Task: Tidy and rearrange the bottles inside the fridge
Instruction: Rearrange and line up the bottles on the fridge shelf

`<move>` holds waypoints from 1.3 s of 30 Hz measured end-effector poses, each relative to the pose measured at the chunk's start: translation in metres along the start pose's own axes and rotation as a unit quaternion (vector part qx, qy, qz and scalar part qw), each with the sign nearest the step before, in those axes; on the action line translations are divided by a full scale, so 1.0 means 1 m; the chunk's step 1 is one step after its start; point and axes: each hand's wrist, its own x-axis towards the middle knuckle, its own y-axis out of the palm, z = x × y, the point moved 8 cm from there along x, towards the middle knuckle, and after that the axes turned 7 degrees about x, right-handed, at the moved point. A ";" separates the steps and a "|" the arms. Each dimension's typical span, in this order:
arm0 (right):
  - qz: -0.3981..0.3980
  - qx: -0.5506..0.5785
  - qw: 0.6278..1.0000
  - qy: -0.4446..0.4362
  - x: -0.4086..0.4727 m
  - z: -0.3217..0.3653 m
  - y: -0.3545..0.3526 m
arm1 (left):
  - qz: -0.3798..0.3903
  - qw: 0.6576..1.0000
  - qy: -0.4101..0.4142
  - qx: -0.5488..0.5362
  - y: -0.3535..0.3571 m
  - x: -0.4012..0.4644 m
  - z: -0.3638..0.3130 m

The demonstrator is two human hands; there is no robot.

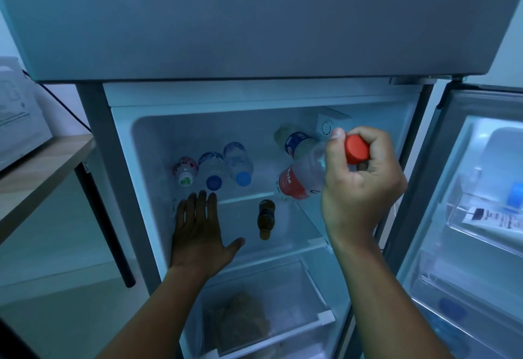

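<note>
— Left of the brown bottle [266, 218] on the lower shelf [285, 234], what's there?
— The left hand [199, 234], spread flat and holding nothing; above it three bottles [213, 170] lie side by side.
— And right of the brown bottle?
— The right hand [360, 180] is closed round a red-capped bottle [304, 179], tilted over the upper shelf.
</note>
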 end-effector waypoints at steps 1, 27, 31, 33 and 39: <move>-0.010 0.005 1.000 -0.015 -0.001 0.001 0.000 | -0.003 1.000 0.000 0.000 0.001 0.000 0.000; 0.462 -0.124 0.877 0.042 -0.104 -0.122 0.087 | 0.011 0.999 -0.006 0.036 0.010 0.004 -0.001; 0.392 -0.140 0.903 0.103 -0.092 -0.135 0.081 | 0.013 0.999 -0.006 0.036 0.012 0.005 -0.001; 0.368 -0.164 0.909 0.109 -0.089 -0.143 0.083 | 0.009 0.999 -0.005 0.034 0.012 0.005 -0.001; 0.398 -0.166 0.899 0.068 -0.083 -0.153 0.107 | 0.005 0.999 -0.008 0.038 0.012 0.005 -0.001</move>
